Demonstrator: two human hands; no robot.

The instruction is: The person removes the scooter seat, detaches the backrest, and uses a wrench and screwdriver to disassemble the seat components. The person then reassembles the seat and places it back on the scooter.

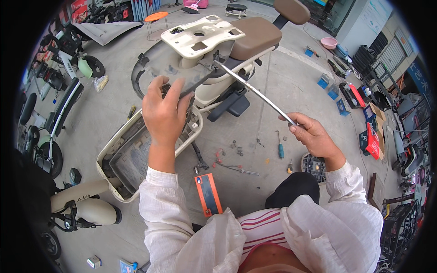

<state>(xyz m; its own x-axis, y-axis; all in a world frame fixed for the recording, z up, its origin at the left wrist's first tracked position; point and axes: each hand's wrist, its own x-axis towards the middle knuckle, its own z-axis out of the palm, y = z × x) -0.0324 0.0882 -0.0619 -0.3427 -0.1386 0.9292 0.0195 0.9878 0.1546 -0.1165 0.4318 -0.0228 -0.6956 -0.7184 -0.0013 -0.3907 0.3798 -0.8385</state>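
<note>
My left hand (pixel 163 107) is curled at the near edge of a dusty dark plastic panel (pixel 164 61) of an electric scooter; its fingertips are partly hidden among dark parts. In my right hand (pixel 307 131) is the lower end of a long metal bar (pixel 254 89). The bar slants up to the left, its far end at a small black bracket (pixel 215 56) by the panel's edge. Above the panel sits a cream plate (pixel 201 34) with square cutouts. A brown seat (pixel 254 37) with a backrest (pixel 293 10) lies behind it.
Under my left arm is the scooter's cream-rimmed footwell (pixel 128 160). An orange-and-grey battery (pixel 208 194), a teal-handled screwdriver (pixel 280 150), red-tipped cables (pixel 228 165) and small parts lie on the concrete. Boxes (pixel 370 140) stand right; other scooters (pixel 59 116) stand left.
</note>
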